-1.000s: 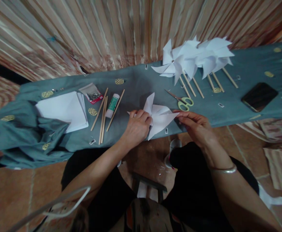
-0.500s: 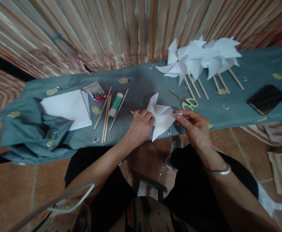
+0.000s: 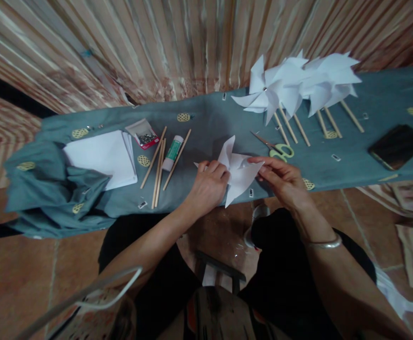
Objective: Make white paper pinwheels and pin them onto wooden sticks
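Observation:
A white paper pinwheel [image 3: 240, 177] without a stick lies near the cloth's front edge, between my two hands. My left hand [image 3: 211, 184] is closed on its left side, fingers curled over the paper and hiding part of it. At the right, my right hand [image 3: 279, 177] pinches one blade between thumb and fingers. Just beyond that hand lie scissors [image 3: 280, 152] with light green handles. To the left of my left hand are a glue stick [image 3: 173, 153] and several wooden sticks [image 3: 159, 172].
Finished pinwheels [image 3: 298, 85] on sticks lie overlapping at the back right. A dark phone [image 3: 398, 146] rests at the right. An open box of metal pins [image 3: 143, 134] stands beside a stack of white paper [image 3: 102, 158]. Bunched blue-grey cloth [image 3: 54, 189] covers the left end.
My right hand has shifted slightly along the blade, and that blade now looks less folded over. My left hand stays on the paper. The whole view has moved a little.

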A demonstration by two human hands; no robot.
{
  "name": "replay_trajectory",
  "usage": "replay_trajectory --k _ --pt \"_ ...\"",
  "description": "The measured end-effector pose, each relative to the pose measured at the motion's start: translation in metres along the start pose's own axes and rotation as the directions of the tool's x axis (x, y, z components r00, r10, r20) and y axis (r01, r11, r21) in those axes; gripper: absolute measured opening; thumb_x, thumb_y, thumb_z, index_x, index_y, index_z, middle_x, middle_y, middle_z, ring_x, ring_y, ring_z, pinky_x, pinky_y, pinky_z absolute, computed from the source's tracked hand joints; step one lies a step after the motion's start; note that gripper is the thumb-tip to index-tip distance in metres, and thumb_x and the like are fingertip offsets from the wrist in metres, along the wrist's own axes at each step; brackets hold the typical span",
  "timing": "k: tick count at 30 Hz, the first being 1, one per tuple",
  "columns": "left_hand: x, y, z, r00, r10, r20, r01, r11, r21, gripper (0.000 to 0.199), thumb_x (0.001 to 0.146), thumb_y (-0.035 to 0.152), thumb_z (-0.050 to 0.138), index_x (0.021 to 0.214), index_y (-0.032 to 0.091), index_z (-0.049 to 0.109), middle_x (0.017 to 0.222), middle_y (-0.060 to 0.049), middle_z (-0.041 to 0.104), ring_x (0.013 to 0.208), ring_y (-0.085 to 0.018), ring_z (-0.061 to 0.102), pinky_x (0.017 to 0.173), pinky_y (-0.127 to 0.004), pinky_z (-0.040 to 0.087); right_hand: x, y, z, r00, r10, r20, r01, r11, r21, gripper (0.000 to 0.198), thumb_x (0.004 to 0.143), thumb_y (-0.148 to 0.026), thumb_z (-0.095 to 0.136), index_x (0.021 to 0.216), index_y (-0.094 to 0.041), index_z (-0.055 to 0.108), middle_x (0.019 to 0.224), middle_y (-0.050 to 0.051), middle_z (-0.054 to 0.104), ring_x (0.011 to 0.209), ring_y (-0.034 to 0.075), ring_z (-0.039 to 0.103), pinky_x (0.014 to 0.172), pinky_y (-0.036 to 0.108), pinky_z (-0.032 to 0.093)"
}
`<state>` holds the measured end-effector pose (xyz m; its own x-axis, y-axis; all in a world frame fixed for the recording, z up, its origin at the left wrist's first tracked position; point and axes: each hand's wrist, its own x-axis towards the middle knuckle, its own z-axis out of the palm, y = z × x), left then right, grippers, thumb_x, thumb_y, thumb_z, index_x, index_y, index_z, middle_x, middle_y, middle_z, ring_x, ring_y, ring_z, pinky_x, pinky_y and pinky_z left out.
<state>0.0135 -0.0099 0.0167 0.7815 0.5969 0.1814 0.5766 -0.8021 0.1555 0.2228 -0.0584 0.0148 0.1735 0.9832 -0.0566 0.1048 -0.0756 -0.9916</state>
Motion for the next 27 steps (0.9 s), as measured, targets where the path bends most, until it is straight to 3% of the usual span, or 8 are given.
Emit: replay_trajectory --k 3,5,7,13,17,20,24,27 --pt "0.0 0.0 0.0 1.0 -0.001 0.0 0.001 1.0 0.0 0.021 0.091 0.012 0.05 0.099 0.013 0.07 0.102 -0.012 0.067 0.103 -0.028 0.055 0.09 -0.047 0.036 0.002 -0.001 0.001 0.998 -0.028 0.048 0.03 0.999 -0.042 0.027 0.082 -0.05 0.073 0.1 -0.031 0.077 0.111 0.002 0.077 0.09 0.019 0.069 0.08 0.036 0.057" --pt "0.0 0.0 -0.001 1.0 -0.005 0.004 0.005 1.0 0.001 0.022 0.093 0.013 0.049 0.1 0.013 0.07 0.103 -0.012 0.068 0.103 -0.028 0.055 0.091 -0.046 0.036 0.003 -0.002 0.003 0.996 -0.064 0.069 0.068 0.996 -0.062 0.026 0.083 -0.051 0.072 0.097 -0.03 0.077 0.118 0.003 0.075 0.11 0.022 0.068 0.094 0.041 0.055" --pt "0.001 0.0 -0.001 1.0 -0.008 0.008 0.008 1.0 0.0 0.022 0.093 0.013 0.049 0.101 0.012 0.07 0.103 -0.012 0.068 0.103 -0.028 0.055 0.091 -0.046 0.036 0.003 -0.002 0.004 0.994 -0.086 0.071 0.091 0.993 -0.072 0.026 0.083 -0.051 0.072 0.096 -0.029 0.077 0.119 0.004 0.075 0.117 0.024 0.065 0.101 0.044 0.051" --pt "0.0 0.0 -0.001 1.0 0.0 -0.007 0.0 1.0 0.008 0.023 0.094 0.013 0.048 0.1 0.013 0.07 0.102 -0.012 0.067 0.101 -0.027 0.055 0.09 -0.045 0.035 -0.005 0.0 0.009 0.993 -0.094 -0.071 0.086 0.99 -0.116 0.026 0.081 -0.047 0.074 0.099 -0.029 0.075 0.114 0.004 0.076 0.101 0.022 0.069 0.089 0.04 0.056" --pt "0.0 0.0 0.0 1.0 0.002 -0.009 -0.002 1.0 0.012 0.023 0.095 0.014 0.048 0.101 0.013 0.07 0.102 -0.011 0.067 0.101 -0.027 0.055 0.09 -0.044 0.035 -0.012 0.001 0.009 0.989 -0.128 -0.072 0.116 0.982 -0.149 0.023 0.082 -0.042 0.075 0.102 -0.03 0.074 0.119 0.004 0.073 0.091 0.02 0.069 0.083 0.036 0.057" --pt "0.0 0.0 0.001 1.0 0.001 -0.013 -0.001 1.0 0.008 0.022 0.094 0.014 0.05 0.102 0.013 0.07 0.103 -0.011 0.068 0.102 -0.027 0.055 0.091 -0.045 0.035 -0.014 0.001 0.008 0.987 -0.159 -0.003 0.154 0.96 -0.234 0.028 0.087 -0.042 0.069 0.112 -0.03 0.072 0.131 0.006 0.066 0.093 0.019 0.069 0.088 0.038 0.057" --pt "0.0 0.0 0.002 0.999 0.005 -0.037 -0.005 1.0 0.015 0.022 0.095 0.015 0.049 0.102 0.013 0.07 0.104 -0.01 0.069 0.102 -0.027 0.055 0.09 -0.044 0.036 -0.013 -0.001 0.007 0.971 -0.168 0.17 0.224 0.892 -0.392 0.035 0.095 -0.039 0.057 0.127 -0.03 0.066 0.147 0.008 0.052 0.123 0.025 0.06 0.104 0.044 0.051" --pt "0.0 -0.001 0.002 0.999 0.01 -0.041 -0.009 1.0 0.018 0.023 0.095 0.015 0.049 0.103 0.012 0.07 0.105 -0.01 0.07 0.102 -0.026 0.056 0.091 -0.044 0.036 -0.01 -0.002 0.006 0.954 -0.168 0.25 0.264 0.866 -0.424 0.033 0.098 -0.033 0.051 0.127 -0.033 0.067 0.155 0.004 0.042 0.134 0.027 0.052 0.111 0.048 0.046"
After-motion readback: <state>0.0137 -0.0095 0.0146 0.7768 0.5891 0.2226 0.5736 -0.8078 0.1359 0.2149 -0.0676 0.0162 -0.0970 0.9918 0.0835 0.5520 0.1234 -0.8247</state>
